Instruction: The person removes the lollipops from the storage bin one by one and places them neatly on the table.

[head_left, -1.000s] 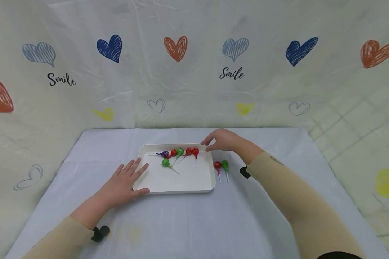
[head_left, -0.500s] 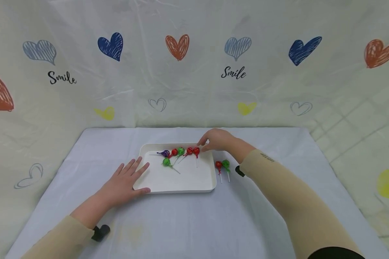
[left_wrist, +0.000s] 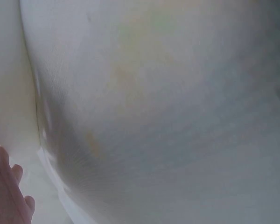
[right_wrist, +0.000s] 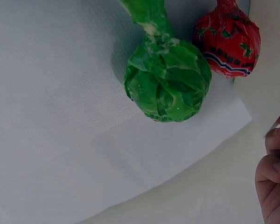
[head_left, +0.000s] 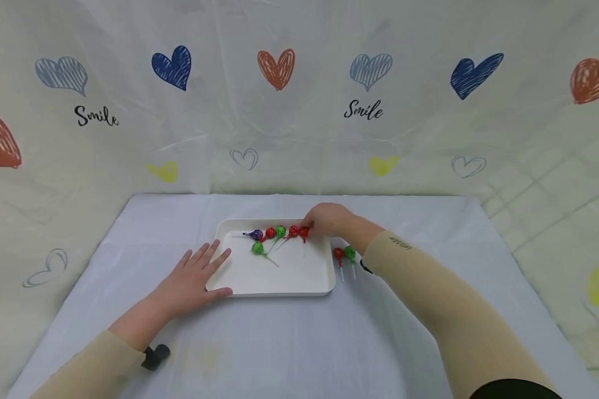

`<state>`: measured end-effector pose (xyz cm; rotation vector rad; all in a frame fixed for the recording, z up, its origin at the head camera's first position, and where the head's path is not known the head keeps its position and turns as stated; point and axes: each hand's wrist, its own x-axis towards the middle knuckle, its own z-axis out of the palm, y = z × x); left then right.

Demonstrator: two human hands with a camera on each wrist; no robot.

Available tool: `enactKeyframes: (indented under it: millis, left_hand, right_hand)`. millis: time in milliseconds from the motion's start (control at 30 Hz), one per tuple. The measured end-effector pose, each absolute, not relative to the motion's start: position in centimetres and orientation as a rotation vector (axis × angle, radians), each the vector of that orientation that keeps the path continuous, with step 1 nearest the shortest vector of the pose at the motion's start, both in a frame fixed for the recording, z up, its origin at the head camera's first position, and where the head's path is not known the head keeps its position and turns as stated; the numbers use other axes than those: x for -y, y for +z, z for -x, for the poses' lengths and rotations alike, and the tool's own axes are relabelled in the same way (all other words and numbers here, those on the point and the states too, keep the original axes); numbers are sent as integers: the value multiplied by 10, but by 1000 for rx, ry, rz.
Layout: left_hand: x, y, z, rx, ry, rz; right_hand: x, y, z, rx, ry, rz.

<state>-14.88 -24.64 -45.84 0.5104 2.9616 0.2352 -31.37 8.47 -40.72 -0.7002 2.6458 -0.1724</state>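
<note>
Spreading wide, the left hand (head_left: 187, 285) rests on the left edge of the white tray (head_left: 279, 278). Right hand (head_left: 329, 219), fingers bunched, at the tray's far right corner, by a red lollipop (head_left: 304, 231) inside; pinching or not, cannot tell. Green lollipop (head_left: 349, 252) just right of the tray.

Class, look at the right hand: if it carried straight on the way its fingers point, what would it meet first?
Most likely the rightmost red lollipop in the white tray, just ahead of the right hand. Depth is unclear, so they may already touch.
</note>
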Motion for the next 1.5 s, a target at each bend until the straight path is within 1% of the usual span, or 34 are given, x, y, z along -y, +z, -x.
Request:
enactKeyframes:
  millis: [167, 667, 967, 1500]
  left_hand:
    - [246, -458, 149, -2961, 240, -513]
    - [247, -457, 146, -2994, 292, -544]
    - [247, -457, 147, -2963, 262, -509]
    - [247, -458, 147, -2990, 281, -535]
  right_hand:
    - [-84, -410, 314, -2649, -136, 764]
    - [-84, -407, 302, -2522, -202, 821]
    - [-83, -405, 296, -2507, -192, 811]
    - [-87, -408, 295, -2543, -183, 840]
